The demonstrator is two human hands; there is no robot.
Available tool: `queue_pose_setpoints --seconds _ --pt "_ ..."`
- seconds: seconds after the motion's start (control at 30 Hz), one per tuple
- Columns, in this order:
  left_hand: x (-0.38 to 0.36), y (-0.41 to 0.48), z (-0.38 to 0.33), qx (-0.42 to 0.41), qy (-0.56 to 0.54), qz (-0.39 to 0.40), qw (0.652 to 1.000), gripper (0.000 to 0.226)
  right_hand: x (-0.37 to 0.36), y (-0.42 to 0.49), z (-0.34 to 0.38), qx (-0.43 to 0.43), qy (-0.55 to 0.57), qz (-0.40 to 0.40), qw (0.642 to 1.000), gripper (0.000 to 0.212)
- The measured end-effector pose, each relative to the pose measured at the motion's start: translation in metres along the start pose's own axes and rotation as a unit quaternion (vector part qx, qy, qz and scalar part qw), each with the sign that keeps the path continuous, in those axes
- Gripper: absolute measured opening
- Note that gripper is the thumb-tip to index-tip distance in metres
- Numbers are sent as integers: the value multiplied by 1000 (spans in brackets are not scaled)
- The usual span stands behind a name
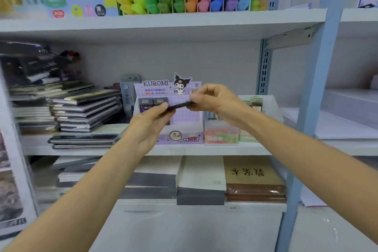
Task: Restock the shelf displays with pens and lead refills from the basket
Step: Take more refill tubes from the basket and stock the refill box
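Left hand (pixel 151 124) pinches a dark refill case (pixel 180 106) at its eight o'clock end, right hand (pixel 212 100) at two o'clock, before a purple display box (pixel 161 88).

Free space beside lead cases (pixel 153 101) in display (pixel 185 117)

A stack of brown-covered calligraphy books (pixel 253 178) is pictured on a lower tier. A white paper pad (pixel 202 172) is laid just left of it, over dark grey card stock (pixel 200 197); more grey sheets (pixel 151 185) are stacked farther left. Dark-covered notebooks (pixel 86 112) are piled above and to its left. A pale blue upright (pixel 306 108) is fixed at its right.
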State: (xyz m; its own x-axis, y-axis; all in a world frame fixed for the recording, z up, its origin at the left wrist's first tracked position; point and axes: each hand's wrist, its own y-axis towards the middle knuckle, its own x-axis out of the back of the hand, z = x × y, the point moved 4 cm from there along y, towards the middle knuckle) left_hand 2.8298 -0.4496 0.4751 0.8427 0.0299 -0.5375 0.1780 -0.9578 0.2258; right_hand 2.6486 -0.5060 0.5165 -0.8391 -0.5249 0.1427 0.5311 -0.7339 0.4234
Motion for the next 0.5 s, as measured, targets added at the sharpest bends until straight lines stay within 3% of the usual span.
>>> queue_pose_setpoints --seconds 0.13,0.23,0.37,0.5 --pt "17 -5 -9 -40 -9 -57 998 10 -32 -1 -14 6 -110 51 993 25" --pt "23 -8 -15 -83 69 -21 994 18 -46 -2 -22 -23 -143 85 986 33" --pt "24 -11 -15 -107 159 21 981 21 -55 10 -8 41 -159 9 986 33" --pt "22 -13 -17 -142 242 32 959 26 -65 21 5 81 -222 14 972 34"
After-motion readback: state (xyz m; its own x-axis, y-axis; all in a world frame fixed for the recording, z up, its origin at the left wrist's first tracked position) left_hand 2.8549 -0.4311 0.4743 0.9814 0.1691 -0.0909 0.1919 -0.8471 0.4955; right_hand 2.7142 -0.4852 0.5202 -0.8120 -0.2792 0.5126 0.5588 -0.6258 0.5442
